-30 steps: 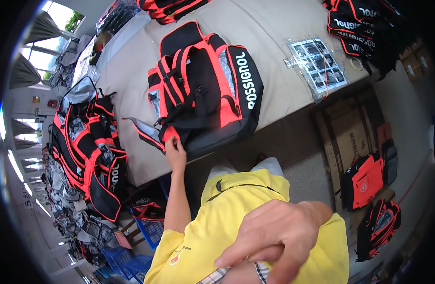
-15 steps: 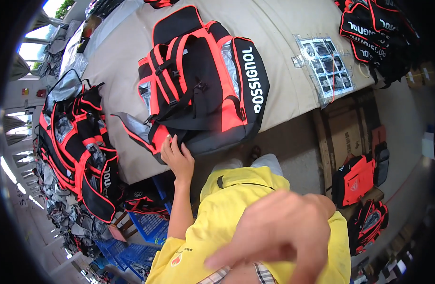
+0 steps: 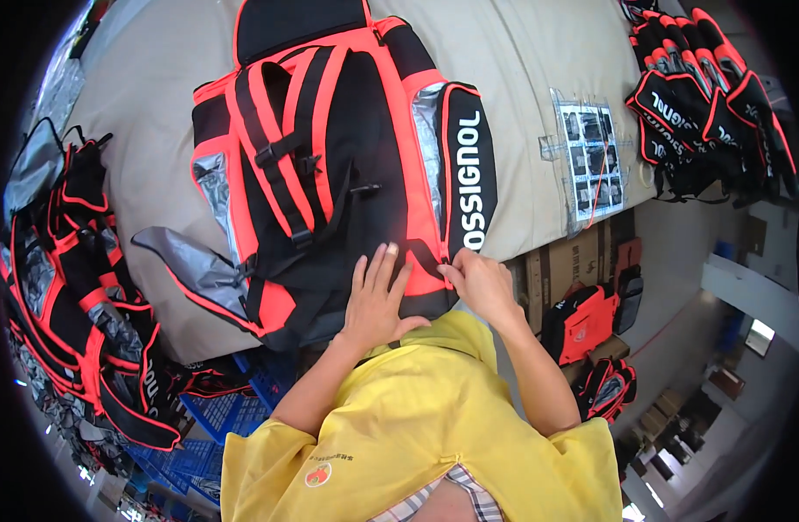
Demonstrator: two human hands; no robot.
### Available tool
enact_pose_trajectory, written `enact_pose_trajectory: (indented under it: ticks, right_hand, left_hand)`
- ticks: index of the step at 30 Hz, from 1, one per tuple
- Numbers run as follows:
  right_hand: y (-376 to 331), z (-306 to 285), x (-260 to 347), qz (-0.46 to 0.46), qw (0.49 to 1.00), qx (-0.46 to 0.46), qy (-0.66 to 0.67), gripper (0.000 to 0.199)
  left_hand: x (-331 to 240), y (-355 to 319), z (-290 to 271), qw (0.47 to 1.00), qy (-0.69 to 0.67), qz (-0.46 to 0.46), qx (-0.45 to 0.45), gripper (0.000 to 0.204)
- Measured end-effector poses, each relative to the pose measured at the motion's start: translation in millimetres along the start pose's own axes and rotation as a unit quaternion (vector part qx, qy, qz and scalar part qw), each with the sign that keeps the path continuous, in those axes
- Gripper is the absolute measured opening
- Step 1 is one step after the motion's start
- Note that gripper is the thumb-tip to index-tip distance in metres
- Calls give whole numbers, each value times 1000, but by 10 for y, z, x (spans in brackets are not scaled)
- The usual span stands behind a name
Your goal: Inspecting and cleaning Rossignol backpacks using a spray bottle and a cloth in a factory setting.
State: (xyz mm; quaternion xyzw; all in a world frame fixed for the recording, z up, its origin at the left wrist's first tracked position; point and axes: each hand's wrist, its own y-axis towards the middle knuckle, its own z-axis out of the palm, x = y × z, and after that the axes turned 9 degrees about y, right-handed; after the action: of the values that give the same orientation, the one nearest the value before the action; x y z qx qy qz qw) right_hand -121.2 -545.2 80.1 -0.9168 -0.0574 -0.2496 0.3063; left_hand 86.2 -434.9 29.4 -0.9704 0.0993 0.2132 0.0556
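**Left hand (image 3: pixel 377 304) spread, right hand (image 3: pixel 484 285) pinching, on a black-and-coral backpack (image 3: pixel 377 148)**

The backpack lies strap side up on the beige cloth-covered table (image 3: pixel 525 183), its near end at the table's edge, directly in front of the person. That placing seems to leave both lower corners within easy reach. The shoulder straps (image 3: pixel 269 148) lie uppermost on the back panel, and a silver-lined flap (image 3: pixel 199 261) hangs open at the lower left.

The left hand rests palm down on the black lower section, fingers slightly parted and thumb stretched wide to the side. It grips nothing; the flat spread looks meant to keep the bag steady.

The right hand is at the lower right corner, beside the black side panel (image 3: pixel 473 165) with white lettering. Its thumb and forefinger are drawn narrowly together on the bag's edge, the other fingers curled in. Whether they hold fabric or a zip pull cannot be told.

To the right, a plastic-covered picture sheet (image 3: pixel 595 161) lies on the table, well apart from both hands.
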Motion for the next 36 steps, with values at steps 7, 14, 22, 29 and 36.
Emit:
enact_pose_trajectory:
  ticks: [7,14,22,29,36]
  right_hand:
    - [-428,-85,-102,-10,983,171,60,32]
    - [288,-706,373,-8,993,-60,96,68]
    - [1821,-552,500,-27,984,-173,38,79]
    - [1489,-822,-897,25,849,-362,383,42]
    - [1147,-385,-1421,158,704,-274,636,11]
  left_hand:
    - [146,52,165,999,-36,7,-13,98]
    - [75,342,-580,997,-17,30,72,71]
    - [210,1468,-759,987,-114,-20,-113,30]
    - [426,1907,-44,987,161,14,-16,64]
    - [412,2071,-154,985,167,26,-17,55]
